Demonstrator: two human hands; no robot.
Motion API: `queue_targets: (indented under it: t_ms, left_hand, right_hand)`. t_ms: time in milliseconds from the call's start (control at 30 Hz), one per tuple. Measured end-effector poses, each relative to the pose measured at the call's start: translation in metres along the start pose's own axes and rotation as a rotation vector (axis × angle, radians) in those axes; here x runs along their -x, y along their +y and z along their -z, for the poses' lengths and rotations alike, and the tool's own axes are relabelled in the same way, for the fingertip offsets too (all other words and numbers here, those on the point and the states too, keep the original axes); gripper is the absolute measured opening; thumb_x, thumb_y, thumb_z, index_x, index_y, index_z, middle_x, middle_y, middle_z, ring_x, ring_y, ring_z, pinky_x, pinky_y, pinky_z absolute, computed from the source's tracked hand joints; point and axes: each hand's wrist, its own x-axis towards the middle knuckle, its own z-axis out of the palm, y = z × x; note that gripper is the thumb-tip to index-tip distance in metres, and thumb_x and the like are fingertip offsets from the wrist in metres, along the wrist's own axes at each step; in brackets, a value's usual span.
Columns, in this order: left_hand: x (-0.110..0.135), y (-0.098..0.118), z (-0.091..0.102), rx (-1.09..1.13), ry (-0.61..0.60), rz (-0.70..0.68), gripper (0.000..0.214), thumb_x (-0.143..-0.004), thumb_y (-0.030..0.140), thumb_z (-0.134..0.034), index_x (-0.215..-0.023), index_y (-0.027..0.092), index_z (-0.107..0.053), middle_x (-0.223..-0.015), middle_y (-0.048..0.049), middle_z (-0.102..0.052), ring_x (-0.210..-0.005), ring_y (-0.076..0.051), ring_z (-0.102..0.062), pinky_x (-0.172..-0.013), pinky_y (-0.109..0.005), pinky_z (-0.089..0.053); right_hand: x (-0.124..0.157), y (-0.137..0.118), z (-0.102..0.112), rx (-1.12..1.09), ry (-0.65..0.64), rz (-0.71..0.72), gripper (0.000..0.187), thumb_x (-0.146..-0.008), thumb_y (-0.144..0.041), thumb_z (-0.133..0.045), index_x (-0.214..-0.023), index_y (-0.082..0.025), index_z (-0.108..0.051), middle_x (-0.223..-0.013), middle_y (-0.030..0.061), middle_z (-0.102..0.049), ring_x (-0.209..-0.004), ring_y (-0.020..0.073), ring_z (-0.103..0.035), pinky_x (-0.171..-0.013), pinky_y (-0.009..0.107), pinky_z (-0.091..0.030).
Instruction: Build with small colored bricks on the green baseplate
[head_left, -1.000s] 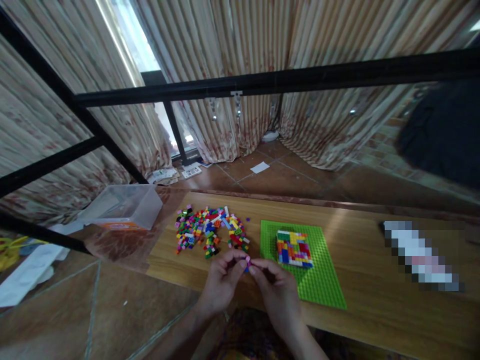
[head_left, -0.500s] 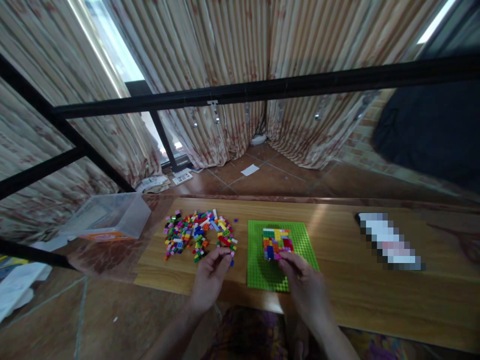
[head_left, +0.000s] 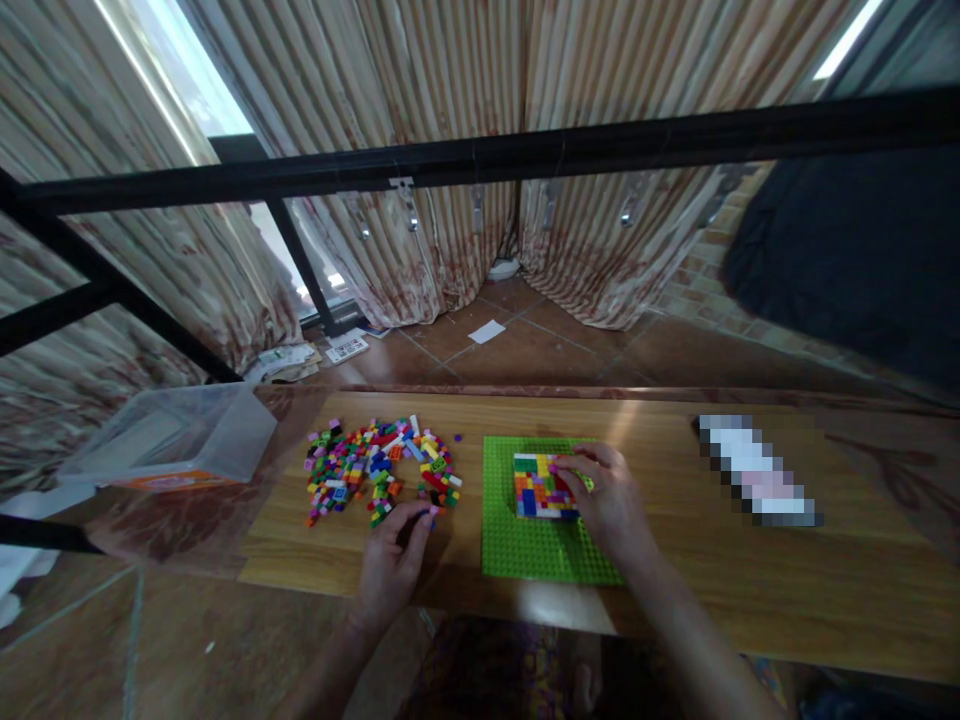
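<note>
A multicoloured block of toy bricks [head_left: 529,497] sits on the green baseplate [head_left: 499,545]. My right hand [head_left: 611,500] reaches over its right side, fingertips pinched on a small magenta brick [head_left: 554,467] at the block's top surface. Whether that brick is pressed in or just resting there, I cannot tell. My left hand [head_left: 394,555] is closed in a pinch on a small pink brick [head_left: 433,511], just above the wooden board. Close to its fingertips lies the near edge of a loose heap of mixed bricks [head_left: 352,465].
A clear plastic bin [head_left: 225,430] with an orange label stands left of the wooden board [head_left: 675,600]. On the right lies a blurred-out phone-like object [head_left: 757,470]. A black rail [head_left: 480,165] crosses in front of striped curtains [head_left: 600,60].
My right hand has moved from the block's near edge to its far right part, with the magenta brick. My left hand keeps its pinch by the heap. The whole view has shifted slightly.
</note>
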Motion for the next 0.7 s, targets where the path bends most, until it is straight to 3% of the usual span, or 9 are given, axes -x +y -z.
queue_targets:
  t_ms: [167,700]
  left_hand:
    - [-0.002,0.001,0.0,-0.025,0.0,-0.025,0.017,-0.086,0.031,-0.055,-0.095,0.019,-0.066,-0.092,-0.0034,-0.07,-0.088,-0.017,-0.065,-0.08,-0.026,-0.05]
    - [-0.001,-0.001,-0.002,-0.07,-0.009,-0.03,0.016,-0.087,0.03,-0.055,-0.095,0.021,-0.066,-0.09,-0.0015,-0.07,-0.085,-0.015,-0.065,-0.077,-0.025,-0.05]
  right_hand:
    - [-0.002,0.005,-0.001,0.025,-0.014,0.049,0.022,-0.087,-0.031,-0.054,-0.082,-0.02,-0.073,-0.098,0.0087,-0.06,-0.092,0.0218,-0.056,-0.084,0.039,-0.049]
    - [-0.012,-0.001,0.005,0.213,-0.257,0.249,0.024,-0.092,-0.019,-0.042,-0.088,-0.016,-0.065,-0.099,0.0113,-0.06,-0.096,0.0233,-0.053,-0.084,0.037,-0.048]
